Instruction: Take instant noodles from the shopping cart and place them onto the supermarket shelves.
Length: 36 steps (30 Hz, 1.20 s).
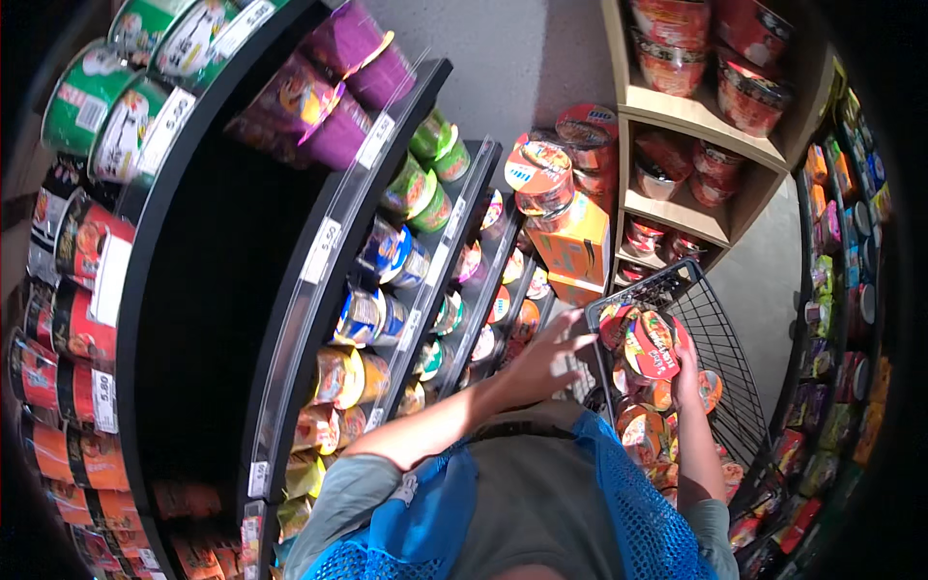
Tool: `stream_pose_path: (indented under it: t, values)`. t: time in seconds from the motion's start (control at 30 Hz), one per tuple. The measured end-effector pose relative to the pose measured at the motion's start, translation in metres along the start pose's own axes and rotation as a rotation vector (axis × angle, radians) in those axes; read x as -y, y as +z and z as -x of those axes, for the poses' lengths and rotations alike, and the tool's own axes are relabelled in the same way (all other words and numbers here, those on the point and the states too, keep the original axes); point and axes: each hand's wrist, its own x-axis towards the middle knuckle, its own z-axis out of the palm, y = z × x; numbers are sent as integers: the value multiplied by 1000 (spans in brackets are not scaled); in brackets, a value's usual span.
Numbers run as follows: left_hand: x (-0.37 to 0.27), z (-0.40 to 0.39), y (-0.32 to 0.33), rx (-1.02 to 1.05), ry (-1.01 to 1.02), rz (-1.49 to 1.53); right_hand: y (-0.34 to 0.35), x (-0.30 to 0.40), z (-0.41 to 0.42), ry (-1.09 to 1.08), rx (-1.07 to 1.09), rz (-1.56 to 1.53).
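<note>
My right hand (687, 366) holds a red-lidded instant noodle cup (652, 348) over a black wire shopping cart (692, 286); its thumb side rests along the cup's right edge. Beneath and around that cup, the cart carries many more noodle cups (645, 435) with red and orange lids. My left hand (547, 355) is held out with its fingers apart and nothing in it, between the cart's left side and the shelves. Ahead of it, noodle cups with a red and white lid (540, 170) are stacked on an orange carton (580, 239).
Black tiered shelves (319, 254) with price tags and rows of noodle cups run along the left. A wooden shelf unit (696, 109) with red noodle bowls (754, 90) stands ahead. Shelves of colourful packets (826, 283) line the right, past the grey floor (761, 246).
</note>
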Motion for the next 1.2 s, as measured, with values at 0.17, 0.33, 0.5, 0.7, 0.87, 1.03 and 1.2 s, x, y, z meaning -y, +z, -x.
stream_pose_path:
  t: [0.17,0.33,0.5,0.7,0.87,1.03,1.2]
  values:
    - [-4,61,-73,-238,-485,814,-71,-61,-44,-126,-203,112]
    - [-40,74,-145,-440,-412,507,-102,-134,-98,-171,-250,245]
    - [-59,63,-188,-620,-295,325,-97,-189,-100,-246,-334,584]
    - [-33,43,-244,-874,-213,61,-100,-202,-95,-198,-385,383]
    - [-6,18,-313,-1170,-162,22,-91,-172,-90,-146,-225,398]
    - [17,-16,-369,-1282,-343,110,-60,-152,-85,-161,-66,507]
    - [71,-40,-405,-1176,-463,174,-44,-166,-92,-82,-38,565]
